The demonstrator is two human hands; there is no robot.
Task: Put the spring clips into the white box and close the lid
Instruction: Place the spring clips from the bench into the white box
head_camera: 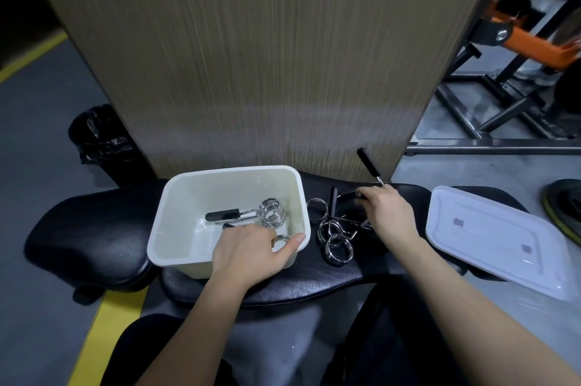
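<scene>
The white box [188, 194] stands open on a black padded bench [301, 278]. Inside it lies a chrome spring clip [267, 212] with black handles. My left hand [251, 252] reaches over the box's near right corner, thumb on the rim, fingers around a second clip's coil [280, 239] inside. To the right of the box a pile of several spring clips [334, 236] lies on the bench. My right hand [388, 212] is closed on a clip in that pile, its black handle [369, 165] sticking up. The white lid [493, 238] lies flat at the far right.
A tall wood-grain panel [267, 55] rises right behind the bench. A black bin with a bag [100, 140] stands on the floor at the left. Orange and black gym equipment [518, 49] fills the right background. A yellow floor line [103, 335] runs under the bench.
</scene>
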